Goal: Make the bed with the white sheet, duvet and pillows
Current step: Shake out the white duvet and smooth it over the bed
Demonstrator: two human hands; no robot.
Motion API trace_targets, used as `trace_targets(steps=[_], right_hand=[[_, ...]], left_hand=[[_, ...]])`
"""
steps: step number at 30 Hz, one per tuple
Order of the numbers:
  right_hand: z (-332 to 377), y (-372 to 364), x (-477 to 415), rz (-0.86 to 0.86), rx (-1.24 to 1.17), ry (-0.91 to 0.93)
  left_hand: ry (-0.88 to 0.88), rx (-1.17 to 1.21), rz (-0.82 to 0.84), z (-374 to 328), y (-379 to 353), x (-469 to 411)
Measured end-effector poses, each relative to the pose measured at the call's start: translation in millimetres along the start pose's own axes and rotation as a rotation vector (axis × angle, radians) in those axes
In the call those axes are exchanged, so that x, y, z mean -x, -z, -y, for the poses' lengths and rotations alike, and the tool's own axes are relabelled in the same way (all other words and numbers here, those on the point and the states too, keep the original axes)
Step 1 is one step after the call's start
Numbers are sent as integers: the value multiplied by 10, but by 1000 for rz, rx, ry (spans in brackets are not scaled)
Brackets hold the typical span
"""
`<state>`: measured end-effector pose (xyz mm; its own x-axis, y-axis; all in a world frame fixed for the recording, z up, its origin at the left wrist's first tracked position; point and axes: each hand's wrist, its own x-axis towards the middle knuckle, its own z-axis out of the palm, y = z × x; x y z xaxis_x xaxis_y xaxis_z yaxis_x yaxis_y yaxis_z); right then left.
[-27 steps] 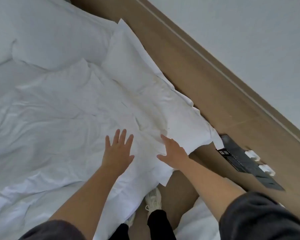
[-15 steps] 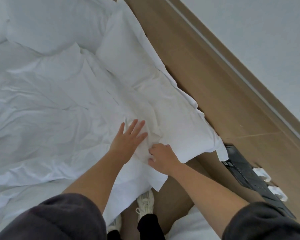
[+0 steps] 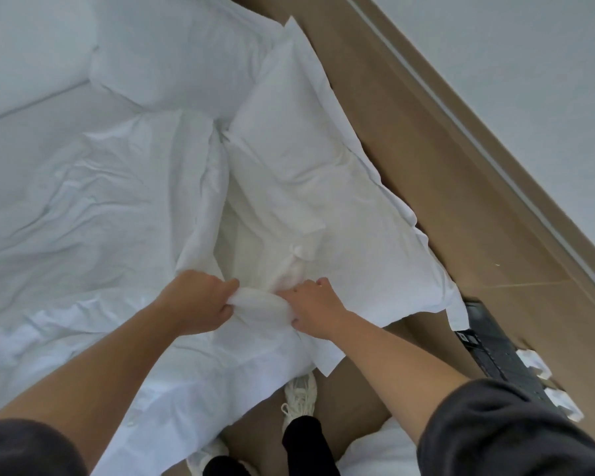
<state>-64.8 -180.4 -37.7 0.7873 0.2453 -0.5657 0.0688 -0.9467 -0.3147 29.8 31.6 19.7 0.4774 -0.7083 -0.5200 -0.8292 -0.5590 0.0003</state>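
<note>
A crumpled white duvet covers the bed. Its near corner is peeled back in a fold, baring a cream layer beneath. My left hand grips that folded edge, fingers curled round the cloth. Just to the right, my right hand pinches the bunched cloth. Beyond my hands a white pillow lies along the bed's right edge, its flange hanging over. Another pillow lies at the head of the bed.
A tan wooden headboard panel runs diagonally along the right, with a white wall behind it. A black switch panel with white plugs sits low on it. My white shoes stand on the floor by the bed's edge.
Both hands lay flat on the duvet before; they have drawn together and now clutch the cloth. The duvet's corner has been folded back, baring the cream layer.
</note>
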Motion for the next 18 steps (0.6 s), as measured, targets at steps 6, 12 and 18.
trace_targets(steps=[6,12,18], right_hand=[[142,46,-229,-195,-268,-321],[345,253,-508,-97,-847,-437],[443,107,-708,-135,-750,-616]], left_hand=[[12,126,-59,258,-104,447],[-73,132,-262,399,-530,677],[-100,183,-395,422,-709,866]])
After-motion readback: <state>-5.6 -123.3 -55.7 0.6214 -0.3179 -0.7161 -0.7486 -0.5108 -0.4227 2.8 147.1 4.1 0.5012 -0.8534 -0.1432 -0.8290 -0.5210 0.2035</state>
